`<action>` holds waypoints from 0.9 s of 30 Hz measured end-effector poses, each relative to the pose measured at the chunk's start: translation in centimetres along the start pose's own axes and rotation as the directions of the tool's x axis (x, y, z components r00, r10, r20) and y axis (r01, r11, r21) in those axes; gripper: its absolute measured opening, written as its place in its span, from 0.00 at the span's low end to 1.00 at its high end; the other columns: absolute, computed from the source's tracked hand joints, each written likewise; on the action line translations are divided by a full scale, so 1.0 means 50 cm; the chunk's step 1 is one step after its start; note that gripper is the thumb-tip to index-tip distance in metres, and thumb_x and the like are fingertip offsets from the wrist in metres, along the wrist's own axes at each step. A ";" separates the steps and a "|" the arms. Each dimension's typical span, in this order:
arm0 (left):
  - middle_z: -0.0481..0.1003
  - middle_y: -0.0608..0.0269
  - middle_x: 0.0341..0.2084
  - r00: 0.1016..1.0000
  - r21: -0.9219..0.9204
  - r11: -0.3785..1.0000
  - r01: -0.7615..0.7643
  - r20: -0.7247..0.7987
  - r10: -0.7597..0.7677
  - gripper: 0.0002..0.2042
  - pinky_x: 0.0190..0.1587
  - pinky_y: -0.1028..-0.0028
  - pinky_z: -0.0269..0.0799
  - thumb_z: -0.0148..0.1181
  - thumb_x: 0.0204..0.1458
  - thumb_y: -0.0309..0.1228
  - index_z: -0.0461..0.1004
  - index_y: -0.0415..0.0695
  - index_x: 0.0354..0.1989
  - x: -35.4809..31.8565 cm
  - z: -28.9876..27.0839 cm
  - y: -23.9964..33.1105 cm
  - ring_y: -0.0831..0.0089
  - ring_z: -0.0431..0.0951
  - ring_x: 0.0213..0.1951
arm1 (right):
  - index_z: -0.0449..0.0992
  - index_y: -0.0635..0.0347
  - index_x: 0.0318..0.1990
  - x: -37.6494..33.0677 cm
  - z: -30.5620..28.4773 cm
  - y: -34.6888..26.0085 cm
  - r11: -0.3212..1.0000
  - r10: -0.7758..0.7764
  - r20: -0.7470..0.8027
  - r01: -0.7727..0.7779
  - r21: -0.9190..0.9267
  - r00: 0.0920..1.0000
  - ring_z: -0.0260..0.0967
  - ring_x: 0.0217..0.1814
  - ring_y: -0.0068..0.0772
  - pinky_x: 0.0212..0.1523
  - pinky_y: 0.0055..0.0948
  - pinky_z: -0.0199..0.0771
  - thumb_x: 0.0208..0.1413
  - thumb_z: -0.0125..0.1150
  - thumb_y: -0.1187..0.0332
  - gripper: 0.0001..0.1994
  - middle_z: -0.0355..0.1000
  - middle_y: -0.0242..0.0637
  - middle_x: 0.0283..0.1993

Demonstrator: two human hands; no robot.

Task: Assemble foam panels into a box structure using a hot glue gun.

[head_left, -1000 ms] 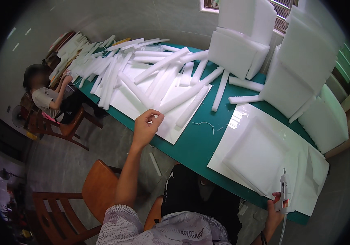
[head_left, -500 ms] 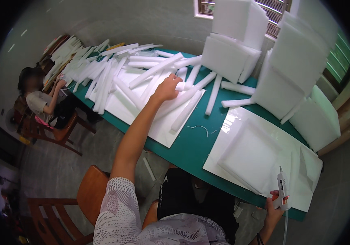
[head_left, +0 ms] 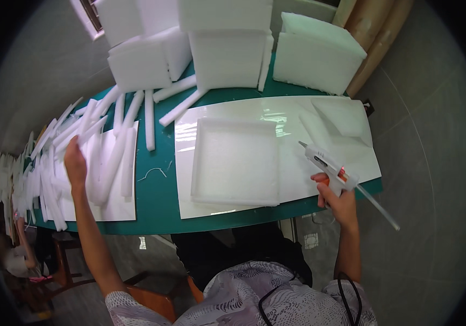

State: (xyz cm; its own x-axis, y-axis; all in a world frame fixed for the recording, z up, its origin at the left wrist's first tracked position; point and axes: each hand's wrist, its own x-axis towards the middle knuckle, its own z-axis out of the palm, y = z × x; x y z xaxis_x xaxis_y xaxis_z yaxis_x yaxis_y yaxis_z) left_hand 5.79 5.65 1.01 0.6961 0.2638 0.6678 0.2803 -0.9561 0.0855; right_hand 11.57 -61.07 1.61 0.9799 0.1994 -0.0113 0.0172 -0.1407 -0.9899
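Observation:
My right hand (head_left: 339, 204) is closed around the handle of a white hot glue gun (head_left: 325, 163), with an orange part at its trigger. Its nozzle points up and left above the white board (head_left: 293, 190), and a long translucent glue stick (head_left: 378, 207) comes out of its back. My left hand (head_left: 75, 165) is at the pile on the left, its fingers closed on a white foam strip (head_left: 94, 126); the grip is partly hidden. Between my hands, a square foam tray (head_left: 235, 163) with a raised rim lies on the board.
Loose foam strips (head_left: 116, 157) cover a second board at left. Foam boxes (head_left: 227, 57) are stacked along the back, and another foam box (head_left: 317, 54) stands at back right. A thin foam sheet (head_left: 342, 117) lies on the right board. Another person (head_left: 21, 255) sits at far left.
My view has swung to the right. The glue gun has risen from the table's front edge to above the board, and my left hand has drawn back slightly with a foam strip.

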 end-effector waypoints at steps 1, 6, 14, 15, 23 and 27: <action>0.76 0.48 0.48 0.993 -0.073 0.991 0.112 -0.037 -0.115 0.14 0.54 0.66 0.71 0.47 0.59 0.21 0.72 0.35 0.53 -0.017 -0.039 0.014 0.56 0.77 0.49 | 0.75 0.68 0.43 0.011 0.000 -0.004 1.000 0.008 -0.002 -0.008 0.007 1.000 0.66 0.21 0.18 0.21 0.20 0.66 0.55 0.61 0.75 0.09 0.74 0.35 0.32; 0.75 0.51 0.48 0.892 -0.333 0.882 0.333 -0.193 -0.410 0.14 0.49 0.72 0.73 0.48 0.63 0.25 0.70 0.35 0.55 -0.139 -0.187 0.023 0.65 0.77 0.48 | 0.75 0.70 0.41 0.053 0.002 -0.019 0.999 0.045 0.119 -0.044 -0.015 0.992 0.69 0.21 0.21 0.22 0.22 0.69 0.56 0.61 0.72 0.10 0.75 0.36 0.33; 0.75 0.54 0.44 0.720 -0.628 0.647 0.433 -0.192 -0.667 0.14 0.43 0.74 0.71 0.48 0.63 0.27 0.69 0.37 0.55 -0.317 -0.213 0.207 0.72 0.76 0.44 | 0.77 0.69 0.38 0.112 0.011 -0.037 0.973 0.085 0.216 -0.035 -0.229 0.973 0.70 0.20 0.22 0.22 0.23 0.68 0.56 0.62 0.64 0.13 0.76 0.36 0.30; 0.75 0.54 0.44 0.718 -0.630 0.645 0.433 -0.192 -0.669 0.14 0.43 0.74 0.71 0.48 0.63 0.27 0.69 0.37 0.55 -0.333 -0.206 0.233 0.72 0.76 0.44 | 0.77 0.69 0.38 0.119 0.013 -0.038 0.962 0.102 0.228 -0.038 -0.271 0.968 0.70 0.19 0.22 0.21 0.23 0.67 0.56 0.61 0.63 0.14 0.76 0.36 0.30; 0.73 0.55 0.41 0.635 -0.799 0.408 0.442 -0.042 -0.771 0.14 0.40 0.76 0.68 0.46 0.64 0.25 0.68 0.38 0.56 -0.398 -0.128 0.377 0.75 0.70 0.35 | 0.75 0.69 0.42 0.143 0.026 -0.030 0.962 0.121 0.215 -0.060 -0.268 0.969 0.68 0.18 0.21 0.19 0.22 0.65 0.57 0.60 0.63 0.15 0.76 0.35 0.29; 0.72 0.58 0.38 0.652 -0.803 0.392 0.449 -0.007 -0.759 0.14 0.39 0.77 0.67 0.45 0.64 0.26 0.68 0.38 0.55 -0.415 -0.106 0.389 0.76 0.69 0.33 | 0.74 0.69 0.42 0.142 0.031 -0.037 0.949 0.147 0.216 -0.075 -0.307 0.965 0.68 0.17 0.20 0.18 0.22 0.64 0.57 0.60 0.63 0.15 0.75 0.35 0.28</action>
State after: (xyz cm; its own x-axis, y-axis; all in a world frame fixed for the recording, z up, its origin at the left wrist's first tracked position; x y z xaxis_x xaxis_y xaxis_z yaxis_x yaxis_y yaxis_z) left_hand -6.72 -19.07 -7.25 0.2366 0.8963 0.3752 -0.1084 -0.3594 0.9269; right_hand 18.17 -57.87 3.16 0.9053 0.3815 -0.1867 0.0035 -0.4463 -0.8949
